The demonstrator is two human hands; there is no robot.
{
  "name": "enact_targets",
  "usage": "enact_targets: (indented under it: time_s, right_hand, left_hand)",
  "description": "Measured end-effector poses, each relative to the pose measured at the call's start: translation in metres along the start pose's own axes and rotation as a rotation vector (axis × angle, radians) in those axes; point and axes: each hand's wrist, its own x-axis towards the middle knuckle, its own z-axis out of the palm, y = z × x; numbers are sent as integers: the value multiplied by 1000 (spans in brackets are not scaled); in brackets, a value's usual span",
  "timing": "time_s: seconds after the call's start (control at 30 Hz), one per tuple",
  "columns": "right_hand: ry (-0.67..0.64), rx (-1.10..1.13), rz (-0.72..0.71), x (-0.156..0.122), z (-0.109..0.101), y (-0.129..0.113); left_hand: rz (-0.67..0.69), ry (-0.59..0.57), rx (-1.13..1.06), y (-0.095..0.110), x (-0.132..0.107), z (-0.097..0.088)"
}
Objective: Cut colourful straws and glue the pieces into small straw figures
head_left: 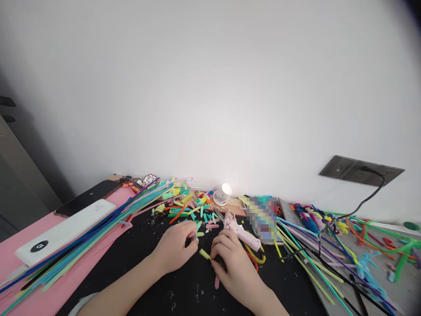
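Observation:
My left hand (pixel 176 248) is closed in a pinch over the black mat (pixel 184 287), with a short green-blue piece of pipe cleaner (pixel 198 226) showing at its fingertips. Across from it, my right hand (pixel 232 263) has its thumb and fingers pressed together on the end of a short yellow-green pipe cleaner piece (pixel 204 253). A short pink piece (pixel 216 282) pokes out below the right hand. Just beyond that hand lies a pink hot glue gun (pixel 241 233), its black cord running right. Several cut pipe cleaner pieces (pixel 177 210) are scattered past my hands.
A white paper cup (pixel 223 194) stands near the wall. Long pipe cleaners (pixel 108 224) lie across a white device (pixel 66 228) at left, beside a dark phone (pixel 88 197). More long pipe cleaners (pixel 305 254) spread right, near a wall socket (pixel 360 169).

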Motion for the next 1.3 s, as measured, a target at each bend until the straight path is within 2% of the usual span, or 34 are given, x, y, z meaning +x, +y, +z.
enact_targets:
  time_s: [0.13, 0.33, 0.53, 0.67, 0.87, 1.03, 1.2, 1.3]
  right_hand:
    - [42, 60, -12, 1, 0, 5]
    - [86, 89, -20, 3, 1, 8]
    - [71, 38, -38, 3, -4, 6]
    - [67, 38, -10, 2, -4, 5]
    - [-44, 23, -20, -1, -7, -3]
    - [-149, -25, -62, 0, -6, -9]
    - [-40, -42, -29, 0, -7, -3]
    - [-12, -99, 0, -1, -11, 2]
  left_hand:
    - [-32, 48, 2, -4, 2, 4]
    - [21, 51, 4, -7, 3, 9]
    - [-2, 52, 17, -7, 3, 8]
    - [-15, 39, -49, -5, 2, 7]
    - [-1, -26, -253, -4, 1, 7]
    - [18, -33, -280, -2, 1, 6]
    - [-12, 68, -267, 1, 0, 1]
    - [-40, 85, -270, 1, 1, -1]
